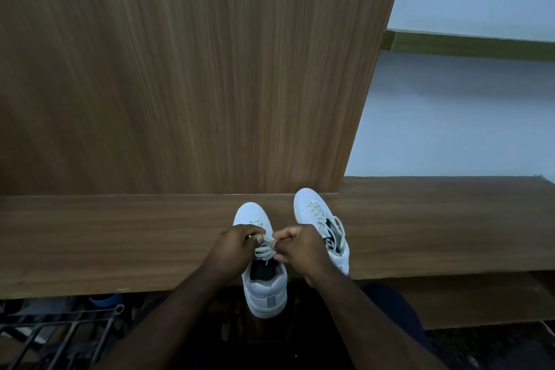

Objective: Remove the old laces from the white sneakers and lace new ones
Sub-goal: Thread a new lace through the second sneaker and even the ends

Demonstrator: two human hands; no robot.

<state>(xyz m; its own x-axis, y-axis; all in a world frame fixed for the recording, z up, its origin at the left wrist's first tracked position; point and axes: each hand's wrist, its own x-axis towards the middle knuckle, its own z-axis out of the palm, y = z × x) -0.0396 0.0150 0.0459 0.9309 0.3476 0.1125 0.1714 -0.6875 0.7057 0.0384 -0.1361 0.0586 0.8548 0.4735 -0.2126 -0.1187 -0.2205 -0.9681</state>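
Two white sneakers sit on a brown wood-grain worktop point(120, 237), toes pointing away from the person toward an upright wooden panel point(186, 69) of the same grain. The near sneaker point(264, 288) lies straight, its heel hanging just past the worktop's front edge, with a grey tab on the heel and a dark inside showing. The left hand point(234, 249) and the right hand point(300, 249) meet over its tongue area, both with fingers curled: the left fingers point(255, 233) pinch the pale lace point(264, 252) near the upper eyelets, and the right fingers point(285, 236) are bent tight around the same lace just beside them, knuckles nearly touching. Loose crossings of the lace show between the two hands, and one lace bar crosses near the toe. The other sneaker point(318, 219) stands just to the right, angled with its toe turned slightly left, its own beige lace point(322, 216) threaded through the eyelets and hanging slack at the top. Both forearms reach in from the bottom of the view. Below the worktop on the left, a dark metal wire rack point(60, 336) is visible, with a blue object point(105, 299) behind it that is too dim to make out. A pale wall point(465, 114) fills the right side.
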